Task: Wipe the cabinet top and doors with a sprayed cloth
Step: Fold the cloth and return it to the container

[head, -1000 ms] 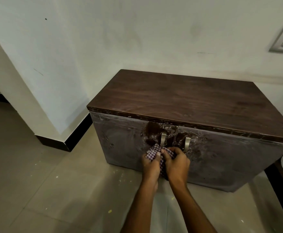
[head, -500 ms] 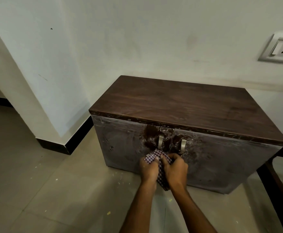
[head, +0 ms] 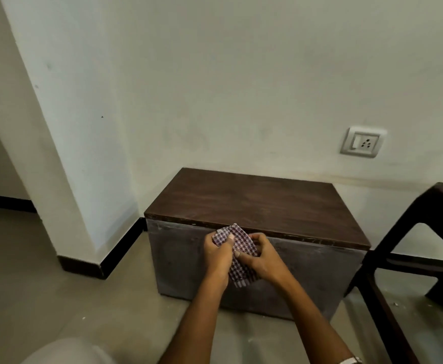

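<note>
A low cabinet stands against the white wall, with a dark brown wooden top (head: 262,203) and dull grey doors (head: 315,274) streaked with smears. In front of the doors, both my hands hold a small checked purple-and-white cloth (head: 238,248). My left hand (head: 219,254) grips its left side with the thumb on top. My right hand (head: 259,258) pinches its right side. The cloth hangs between them, away from the door face. My hands and the cloth hide the door handles.
A dark plastic chair (head: 414,248) stands close to the cabinet's right side. A wall socket (head: 362,141) sits above the cabinet. A wall corner with black skirting (head: 104,264) juts out on the left. Grey tiled floor (head: 57,298) lies in front, and a pale knee (head: 67,353) shows at the bottom left.
My view has pulled back and up from the cabinet. Both hands have lifted the cloth off the doors near the handles and now hold it up between them.
</note>
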A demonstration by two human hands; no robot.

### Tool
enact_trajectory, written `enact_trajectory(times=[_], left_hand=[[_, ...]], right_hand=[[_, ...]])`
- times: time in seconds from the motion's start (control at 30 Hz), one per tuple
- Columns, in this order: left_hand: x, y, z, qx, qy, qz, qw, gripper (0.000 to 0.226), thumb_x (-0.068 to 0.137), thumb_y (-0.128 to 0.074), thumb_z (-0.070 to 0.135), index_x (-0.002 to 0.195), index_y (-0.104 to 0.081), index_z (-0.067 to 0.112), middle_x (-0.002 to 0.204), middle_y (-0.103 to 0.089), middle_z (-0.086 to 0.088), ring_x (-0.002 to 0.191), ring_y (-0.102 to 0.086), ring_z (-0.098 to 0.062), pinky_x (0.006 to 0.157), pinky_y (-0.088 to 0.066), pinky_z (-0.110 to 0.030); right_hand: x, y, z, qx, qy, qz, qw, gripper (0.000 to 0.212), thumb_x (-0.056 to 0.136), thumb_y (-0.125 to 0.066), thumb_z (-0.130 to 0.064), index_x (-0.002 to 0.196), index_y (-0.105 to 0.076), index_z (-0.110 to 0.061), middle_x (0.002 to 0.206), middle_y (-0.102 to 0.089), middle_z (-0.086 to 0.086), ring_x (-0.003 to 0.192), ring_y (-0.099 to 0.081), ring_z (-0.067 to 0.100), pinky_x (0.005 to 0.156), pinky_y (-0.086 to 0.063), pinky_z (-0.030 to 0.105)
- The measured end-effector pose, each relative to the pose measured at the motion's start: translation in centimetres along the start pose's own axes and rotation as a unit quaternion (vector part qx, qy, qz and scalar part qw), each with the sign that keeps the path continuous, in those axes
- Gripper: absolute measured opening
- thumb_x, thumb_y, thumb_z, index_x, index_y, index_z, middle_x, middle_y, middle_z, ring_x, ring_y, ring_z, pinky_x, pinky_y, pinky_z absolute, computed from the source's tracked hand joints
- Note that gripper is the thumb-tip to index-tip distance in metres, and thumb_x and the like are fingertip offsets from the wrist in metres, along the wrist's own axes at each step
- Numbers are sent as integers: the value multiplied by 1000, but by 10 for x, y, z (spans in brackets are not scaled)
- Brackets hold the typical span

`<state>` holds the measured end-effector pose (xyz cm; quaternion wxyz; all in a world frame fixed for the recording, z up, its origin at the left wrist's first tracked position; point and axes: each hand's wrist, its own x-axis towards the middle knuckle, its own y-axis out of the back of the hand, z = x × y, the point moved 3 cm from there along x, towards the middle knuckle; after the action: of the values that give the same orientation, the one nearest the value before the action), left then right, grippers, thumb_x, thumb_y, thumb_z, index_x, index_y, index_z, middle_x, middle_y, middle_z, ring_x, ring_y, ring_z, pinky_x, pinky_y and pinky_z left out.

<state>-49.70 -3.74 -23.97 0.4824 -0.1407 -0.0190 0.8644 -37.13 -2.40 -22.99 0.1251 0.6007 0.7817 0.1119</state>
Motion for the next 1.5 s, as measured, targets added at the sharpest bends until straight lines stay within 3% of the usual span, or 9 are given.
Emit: enact_trajectory(times=[0.2,0.3,0.4,0.6,0.8,1.0,1.2,1.43,1.5], left_hand=[[-35,-42,72,46,-33,-88,995,42,89,-62,26,128,-46,21,117,-58,-5,101,-59,-22,86,-54,-42],[-59,-67,109,108,-115,-136,978,38,91,-60,30,125,-44,23,115,-56,-1,88,-54,-12,68,-48,-29],[-88,-92,147,148,-182,-190,954,52,88,-63,39,130,-37,23,114,-52,3,92,-55,-14,74,-48,-30],[-148,-139,175,108,-96,-466,873,59,74,-74,44,119,-57,9,103,-73,-8,91,-72,-21,68,-58,-30],[-177,-200,194,116,-227,-412,875,40,81,-75,28,114,-54,19,100,-67,4,87,-68,-11,68,-57,-26],[-210,-294,198,132,-159,-497,843,50,83,-67,8,129,-48,5,107,-66,-9,91,-68,-21,75,-59,-36],[-228,-379,195,179,-227,-458,841,51,81,-71,19,126,-48,12,104,-61,1,95,-62,-15,84,-54,-31],[-223,-446,191,259,-315,-420,811,42,82,-73,24,118,-56,9,120,-63,-8,103,-61,-21,87,-51,-32],[-221,-457,187,275,-329,-427,796,42,83,-73,23,119,-56,10,120,-63,-8,102,-61,-19,83,-50,-28]], right_hand=[[-26,60,-58,20,9,53,998,31,80,-77,-29,104,-60,-18,100,-71,1,88,-70,12,78,-60,31],[-45,92,-87,17,53,93,994,30,84,-74,-29,107,-57,-17,103,-69,3,91,-70,16,79,-60,34],[-68,124,-113,86,100,107,985,32,89,-69,-24,115,-54,-15,109,-68,9,93,-71,19,79,-60,34],[-115,194,-152,261,144,169,940,33,93,-62,-16,123,-50,-15,114,-68,14,98,-70,27,83,-58,44],[-145,262,-170,230,111,281,925,44,87,-70,-10,126,-52,-1,115,-67,16,98,-69,26,83,-59,42],[-161,350,-170,207,65,392,894,38,86,-70,-7,118,-57,8,111,-68,21,90,-69,29,77,-59,38],[-155,427,-169,123,-15,503,855,38,88,-67,-9,120,-55,7,113,-65,21,99,-66,33,89,-56,45],[-125,484,-156,124,-112,551,817,62,99,-45,-10,150,-12,-8,117,-48,12,113,-56,30,96,-51,38],[-120,492,-148,14,-130,551,824,54,93,-53,-3,143,-31,-3,121,-54,13,105,-57,30,83,-52,36]])
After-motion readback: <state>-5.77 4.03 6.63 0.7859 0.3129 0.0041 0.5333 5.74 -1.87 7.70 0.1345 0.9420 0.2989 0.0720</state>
